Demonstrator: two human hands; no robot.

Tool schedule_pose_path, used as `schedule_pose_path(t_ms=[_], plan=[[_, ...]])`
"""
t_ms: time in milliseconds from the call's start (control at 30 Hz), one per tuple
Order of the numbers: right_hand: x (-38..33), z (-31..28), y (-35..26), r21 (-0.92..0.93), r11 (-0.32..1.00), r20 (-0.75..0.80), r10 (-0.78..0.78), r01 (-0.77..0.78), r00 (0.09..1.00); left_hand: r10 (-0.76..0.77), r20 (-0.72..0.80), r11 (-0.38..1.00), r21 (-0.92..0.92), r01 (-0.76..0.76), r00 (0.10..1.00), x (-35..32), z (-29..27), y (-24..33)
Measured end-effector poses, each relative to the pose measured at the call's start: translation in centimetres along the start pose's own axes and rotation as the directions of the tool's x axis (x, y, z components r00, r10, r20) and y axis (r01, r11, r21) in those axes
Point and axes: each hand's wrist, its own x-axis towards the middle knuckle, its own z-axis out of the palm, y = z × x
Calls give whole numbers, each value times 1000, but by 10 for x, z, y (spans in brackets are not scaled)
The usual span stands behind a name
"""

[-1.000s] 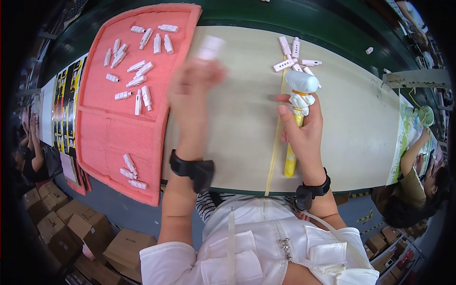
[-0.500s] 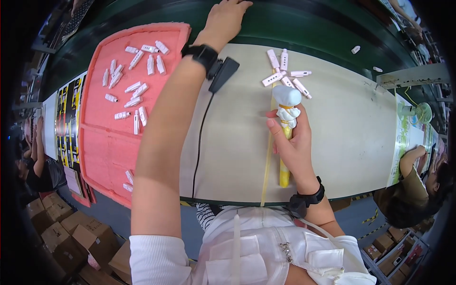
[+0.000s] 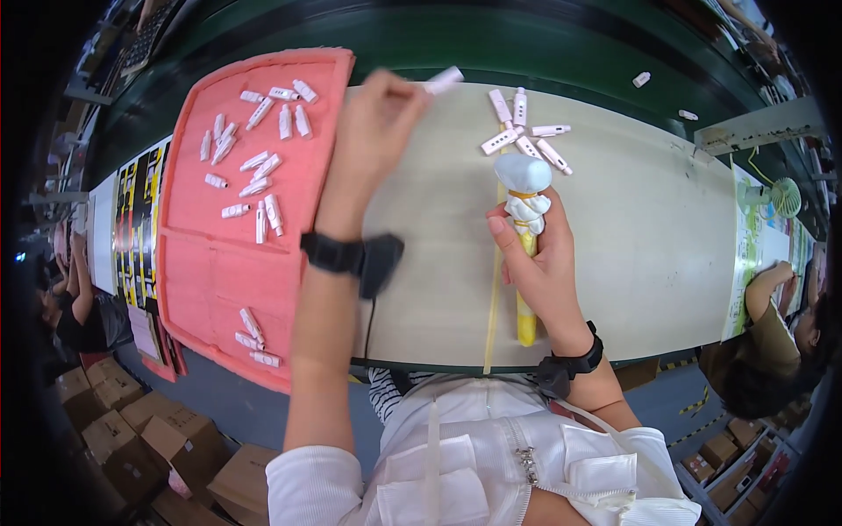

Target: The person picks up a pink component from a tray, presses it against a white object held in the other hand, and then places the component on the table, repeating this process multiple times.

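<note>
My left hand point(image 3: 383, 123), blurred by motion, pinches a small pale pink stick-shaped device point(image 3: 445, 81) above the far edge of the beige work surface. My right hand point(image 3: 545, 259) wraps around a stick-like tool point(image 3: 526, 210) with a yellow handle, a white cloth-like wrapping and a rounded pale blue-white head. Just beyond that head lies a loose cluster of several similar pink devices point(image 3: 526, 131), some showing a row of dark dots. More of these devices point(image 3: 263, 167) lie scattered on a pink foam tray point(image 3: 197, 289) at the left.
Behind the work surface point(image 3: 631, 237) runs a dark green conveyor belt point(image 3: 561, 44) bearing two small pink devices point(image 3: 643, 79). A metal bar point(image 3: 754, 124) and a small green fan point(image 3: 783, 198) stand at the right. Cardboard boxes point(image 3: 180, 443) sit on the floor lower left. Other people work at both sides.
My left hand has come back from the conveyor toward me and the left, now with a pink device in its fingers. My right hand stays around the tool. The devices on the belt shifted slightly left.
</note>
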Motion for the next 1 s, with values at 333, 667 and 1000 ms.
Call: schedule_pose_path(t_ms=[333, 667, 1000], plan=[[-3, 6, -1, -239, 960, 156, 186, -145, 970, 26, 219, 958, 273, -87, 975, -109, 6, 26], [-4, 9, -4, -422, 906, 141, 55, 9, 988, 27, 134, 964, 257, -61, 991, -108, 12, 21], [3, 6, 12, -462, 883, 93, -41, 80, 995, 64, 119, 963, 254, -93, 991, -108, 15, 22]])
